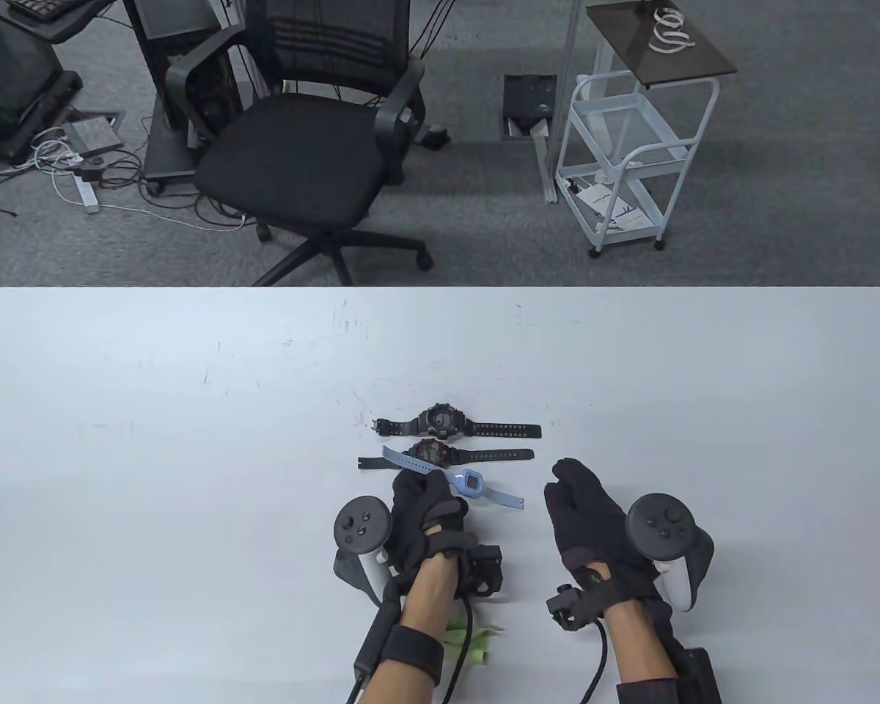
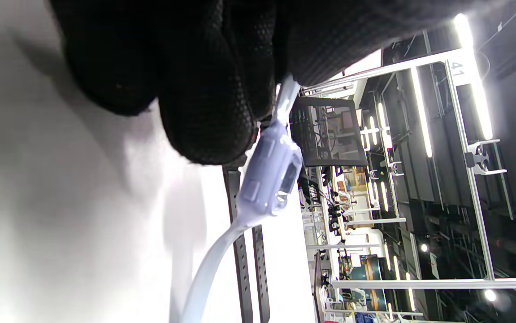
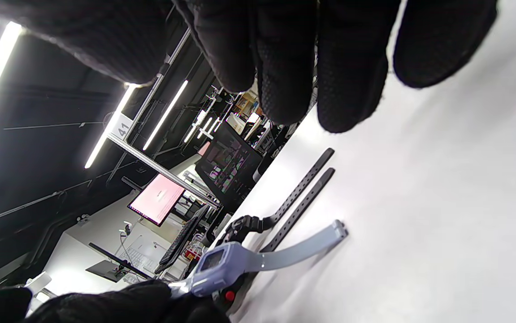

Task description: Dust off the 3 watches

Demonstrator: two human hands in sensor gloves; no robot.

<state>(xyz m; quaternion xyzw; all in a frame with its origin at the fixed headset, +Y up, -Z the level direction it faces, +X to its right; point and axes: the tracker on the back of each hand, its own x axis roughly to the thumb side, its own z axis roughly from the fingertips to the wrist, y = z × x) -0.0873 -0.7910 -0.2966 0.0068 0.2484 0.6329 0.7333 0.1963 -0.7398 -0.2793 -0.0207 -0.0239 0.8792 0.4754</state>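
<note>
Where the table view looks down, a white table [image 1: 191, 440] fills the lower half, its top marked with faint scuffs, and grey carpet lies beyond its far edge. On that floor stand a black office chair [image 1: 308, 147] and a white wire cart [image 1: 631, 147], with loose cables at the far left. Two black watches lie flat and parallel near the table's middle: the far black watch [image 1: 440, 422] and, just nearer, the near black watch [image 1: 440, 455] with red details. The left hand [image 1: 422, 517] pinches the strap of the pale blue watch [image 1: 458, 482], holding it slanted over the near black watch. The right hand [image 1: 587, 513] hovers just right of it, fingers loosely extended, holding nothing. A green cloth [image 1: 473, 638] lies beside the left forearm.

From the left wrist view, which sits on its side, gloved fingers [image 2: 204, 89] close on the blue strap, and the blue watch case [image 2: 269, 175] hangs free above the white surface; two dark straps lie beneath it. Metal framing and strip lights fill the background.

From the right wrist view, the right hand's fingers [image 3: 347, 67] hang relaxed and slightly apart over bare table. Further off, the blue watch [image 3: 222, 264] is lifted, its strap end in the air, above the two black straps. A pink monitor [image 3: 157, 199] glows in the room.
</note>
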